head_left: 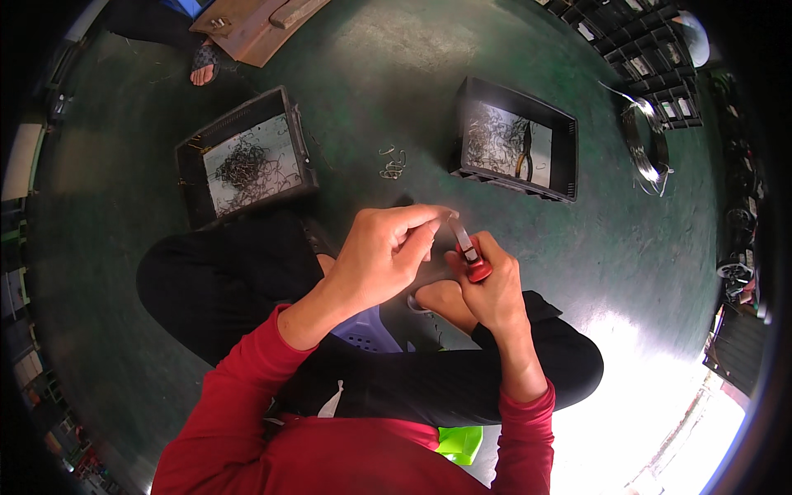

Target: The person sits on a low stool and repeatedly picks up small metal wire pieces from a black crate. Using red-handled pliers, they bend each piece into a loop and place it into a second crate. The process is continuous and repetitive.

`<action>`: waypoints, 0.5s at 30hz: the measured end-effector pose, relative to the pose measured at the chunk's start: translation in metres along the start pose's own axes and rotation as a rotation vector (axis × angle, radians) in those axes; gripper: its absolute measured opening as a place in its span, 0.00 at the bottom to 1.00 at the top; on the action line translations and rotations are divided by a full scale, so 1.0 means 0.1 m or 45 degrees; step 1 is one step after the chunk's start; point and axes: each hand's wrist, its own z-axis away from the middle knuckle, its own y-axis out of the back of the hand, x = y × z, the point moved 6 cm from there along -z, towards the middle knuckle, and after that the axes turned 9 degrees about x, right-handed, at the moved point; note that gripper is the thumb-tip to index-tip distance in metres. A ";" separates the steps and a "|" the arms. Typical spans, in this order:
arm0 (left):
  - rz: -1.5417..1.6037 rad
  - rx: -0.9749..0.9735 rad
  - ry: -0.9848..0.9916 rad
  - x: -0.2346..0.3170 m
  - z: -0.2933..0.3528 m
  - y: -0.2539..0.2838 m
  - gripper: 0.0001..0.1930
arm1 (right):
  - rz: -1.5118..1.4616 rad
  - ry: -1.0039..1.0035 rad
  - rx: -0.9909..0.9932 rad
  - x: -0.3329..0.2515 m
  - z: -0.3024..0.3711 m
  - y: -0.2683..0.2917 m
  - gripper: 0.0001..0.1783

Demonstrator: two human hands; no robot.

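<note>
My right hand (497,285) is wrapped round red-handled pliers (473,252), their metal jaws pointing up and away from me. At the jaw tips, the fingertips of my left hand (375,247) come together in a pinch. Whatever small piece they hold is too small to make out. Just beyond my hands, a few bent wire hooks (393,163) lie loose on the green floor. A black crate (188,177) at the far left holds a heap of dark wire hooks (244,167). Another black crate (563,157) at the far right contains scattered wire pieces (487,140) and a second pair of pliers (526,153).
My crossed legs in black trousers (223,264) frame the near side, with a purple plastic seat (367,332) below my left forearm. A coil of silver wire (645,144) lies by stacked black crates (652,58). Another person's foot (203,68) rests near a cardboard sheet (252,29).
</note>
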 end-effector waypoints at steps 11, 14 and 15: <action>0.009 0.023 0.050 0.00 0.02 -0.01 0.13 | 0.104 0.150 0.141 0.00 -0.02 0.02 0.13; 0.097 -0.073 0.074 -0.01 -0.02 -0.02 0.12 | 0.008 0.174 0.032 0.01 -0.04 0.05 0.13; 0.052 -0.058 0.088 -0.02 -0.04 0.00 0.12 | -0.059 0.160 -0.003 0.01 -0.05 0.04 0.12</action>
